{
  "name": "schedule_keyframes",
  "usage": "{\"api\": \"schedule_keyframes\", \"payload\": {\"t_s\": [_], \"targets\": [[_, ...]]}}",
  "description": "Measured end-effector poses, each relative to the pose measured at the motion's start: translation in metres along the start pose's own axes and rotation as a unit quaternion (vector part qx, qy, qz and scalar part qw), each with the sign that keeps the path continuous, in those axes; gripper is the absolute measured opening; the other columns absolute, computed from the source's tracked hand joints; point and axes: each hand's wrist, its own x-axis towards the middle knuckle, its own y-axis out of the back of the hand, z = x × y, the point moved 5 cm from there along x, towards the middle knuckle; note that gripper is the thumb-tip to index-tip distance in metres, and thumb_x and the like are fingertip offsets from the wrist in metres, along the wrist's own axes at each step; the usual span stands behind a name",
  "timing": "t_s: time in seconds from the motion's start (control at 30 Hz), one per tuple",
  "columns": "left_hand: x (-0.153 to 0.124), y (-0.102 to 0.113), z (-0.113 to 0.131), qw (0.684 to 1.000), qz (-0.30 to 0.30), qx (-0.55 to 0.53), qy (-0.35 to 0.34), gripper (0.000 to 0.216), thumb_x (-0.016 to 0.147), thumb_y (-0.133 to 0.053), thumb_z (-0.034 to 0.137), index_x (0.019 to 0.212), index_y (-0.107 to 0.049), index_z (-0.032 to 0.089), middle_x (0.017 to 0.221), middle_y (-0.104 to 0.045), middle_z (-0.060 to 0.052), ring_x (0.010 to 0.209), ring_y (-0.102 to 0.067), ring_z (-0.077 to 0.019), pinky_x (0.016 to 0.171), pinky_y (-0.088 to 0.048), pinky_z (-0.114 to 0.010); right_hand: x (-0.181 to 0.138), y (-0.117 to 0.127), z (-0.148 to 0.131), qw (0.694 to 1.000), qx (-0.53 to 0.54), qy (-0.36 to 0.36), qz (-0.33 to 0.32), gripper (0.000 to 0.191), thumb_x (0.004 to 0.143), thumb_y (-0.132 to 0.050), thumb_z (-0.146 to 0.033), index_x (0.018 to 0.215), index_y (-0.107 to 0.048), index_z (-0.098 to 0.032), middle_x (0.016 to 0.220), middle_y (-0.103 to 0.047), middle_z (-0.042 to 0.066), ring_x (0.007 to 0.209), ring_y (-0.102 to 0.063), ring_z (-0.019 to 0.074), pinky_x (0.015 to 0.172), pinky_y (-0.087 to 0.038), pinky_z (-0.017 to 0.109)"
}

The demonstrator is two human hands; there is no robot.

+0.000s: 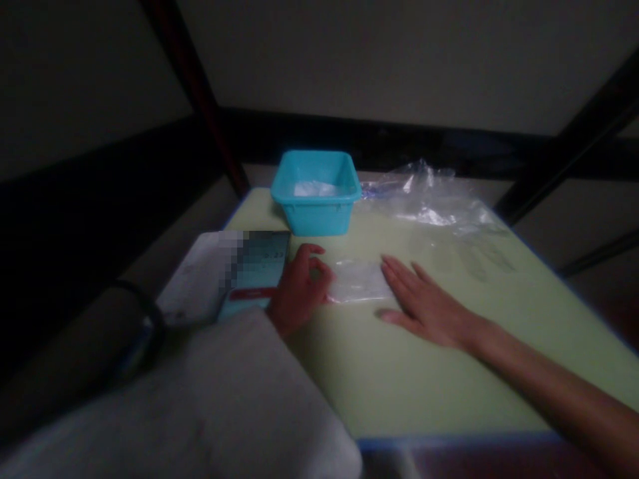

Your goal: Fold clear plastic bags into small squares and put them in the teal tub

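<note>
A small clear plastic bag (358,283) lies flat on the pale green table (379,386) between my two hands. My left hand (303,287) is curled at the bag's left end, its fingers pinched on that edge. On the other end rests my right hand (430,307), palm down with the fingers stretched out over the bag's right edge and the thumb apart. Behind the hands stands a turquoise plastic basket (319,218) with whitish, see-through pieces inside.
Crumpled clear plastic (429,196) lies at the back right of the table. Left of my left hand is a flat teal item (249,307) with a red band, partly blurred out, beside a pale grey surface (187,286). A grey cloth-covered shape (249,399) fills the near left.
</note>
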Motion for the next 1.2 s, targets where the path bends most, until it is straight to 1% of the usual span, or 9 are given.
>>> {"api": "schedule_keyframes", "payload": {"t_s": [0.07, 0.13, 0.23, 0.33, 0.43, 0.57, 0.83, 1.1, 1.2], "targets": [[-0.002, 0.002, 0.005, 0.996, 0.018, 0.064, -0.052, 0.027, 0.078, -0.050, 0.021, 0.104, -0.041, 0.020, 0.082, -0.058, 0.002, 0.046, -0.056, -0.0085, 0.045, -0.044, -0.021, 0.000, 0.000, 0.000, 1.000, 0.002, 0.006, 0.000, 0.083, 0.090, -0.024, -0.064, 0.146, -0.017, -0.004, 0.149, -0.020, 0.024, 0.140, -0.016, 0.0288, 0.111, -0.020, 0.053], [-0.004, 0.003, 0.010, 0.982, 0.038, 0.147, -0.113, 0.028, 0.079, -0.048, 0.020, 0.107, -0.042, 0.020, 0.087, -0.059, 0.000, 0.052, -0.055, -0.0093, 0.053, -0.047, -0.024, 0.001, -0.001, 0.000, 1.000, 0.005, 0.013, -0.003, 0.083, 0.090, -0.025, -0.065, 0.146, -0.017, -0.004, 0.149, -0.021, 0.024, 0.140, -0.016, 0.0289, 0.111, -0.019, 0.054], [-0.006, -0.001, 0.015, 0.951, 0.044, 0.238, -0.194, 0.030, 0.081, -0.045, 0.017, 0.111, -0.043, 0.016, 0.101, -0.060, -0.007, 0.080, -0.061, -0.0166, 0.076, -0.050, -0.032, 0.001, -0.002, 0.001, 1.000, 0.008, 0.017, 0.000, 0.083, 0.090, -0.026, -0.064, 0.147, -0.017, -0.005, 0.149, -0.022, 0.024, 0.140, -0.017, 0.0291, 0.111, -0.019, 0.054], [-0.007, -0.012, 0.017, 0.920, 0.000, 0.296, -0.258, 0.036, 0.085, -0.042, 0.019, 0.120, -0.041, 0.012, 0.124, -0.055, -0.014, 0.117, -0.051, -0.0243, 0.100, -0.039, -0.043, 0.001, -0.004, 0.002, 1.000, 0.004, 0.018, 0.003, 0.083, 0.090, -0.025, -0.065, 0.146, -0.018, -0.005, 0.149, -0.022, 0.023, 0.140, -0.017, 0.0292, 0.111, -0.019, 0.054], [-0.006, -0.022, 0.015, 0.899, -0.044, 0.348, -0.261, 0.043, 0.088, -0.041, 0.022, 0.128, -0.034, 0.010, 0.128, -0.056, -0.013, 0.125, -0.045, -0.0254, 0.111, -0.023, -0.049, 0.001, -0.005, 0.002, 1.000, 0.000, 0.019, 0.005, 0.083, 0.090, -0.023, -0.066, 0.146, -0.018, -0.005, 0.149, -0.022, 0.023, 0.140, -0.018, 0.0294, 0.110, -0.019, 0.054], [-0.006, -0.023, 0.013, 0.891, -0.050, 0.383, -0.236, 0.048, 0.089, -0.039, 0.023, 0.133, -0.027, 0.009, 0.125, -0.060, -0.011, 0.126, -0.045, -0.0246, 0.113, -0.016, -0.052, 0.002, -0.004, 0.002, 1.000, 0.003, 0.015, 0.009, 0.083, 0.089, -0.023, -0.066, 0.147, -0.018, -0.007, 0.149, -0.023, 0.022, 0.139, -0.019, 0.0300, 0.111, -0.019, 0.054], [-0.011, -0.023, 0.014, 0.867, -0.065, 0.426, -0.249, 0.049, 0.091, -0.037, 0.024, 0.136, -0.025, 0.008, 0.128, -0.058, -0.012, 0.125, -0.048, -0.0226, 0.115, -0.008, -0.051, 0.003, -0.003, 0.001, 1.000, 0.005, 0.010, 0.001, 0.084, 0.089, -0.023, -0.067, 0.146, -0.020, -0.005, 0.149, -0.022, 0.023, 0.139, -0.019, 0.0293, 0.111, -0.020, 0.053], [-0.014, -0.021, 0.015, 0.858, -0.056, 0.439, -0.262, 0.050, 0.092, -0.037, 0.025, 0.137, -0.025, 0.008, 0.126, -0.059, -0.013, 0.122, -0.051, -0.0221, 0.114, -0.008, -0.053, 0.001, -0.004, 0.002, 1.000, 0.013, 0.016, 0.019, 0.082, 0.090, -0.026, -0.065, 0.148, -0.011, -0.009, 0.149, -0.022, 0.022, 0.140, -0.018, 0.0294, 0.111, -0.018, 0.054], [-0.015, -0.020, 0.015, 0.851, -0.053, 0.449, -0.266, 0.050, 0.092, -0.038, 0.025, 0.137, -0.025, 0.007, 0.127, -0.059, -0.015, 0.124, -0.049, -0.0222, 0.114, -0.008, -0.053, 0.001, -0.005, 0.003, 1.000, 0.015, 0.013, 0.011, 0.083, 0.089, -0.026, -0.065, 0.148, -0.012, -0.008, 0.149, -0.021, 0.022, 0.140, -0.017, 0.0295, 0.111, -0.018, 0.053]]}}
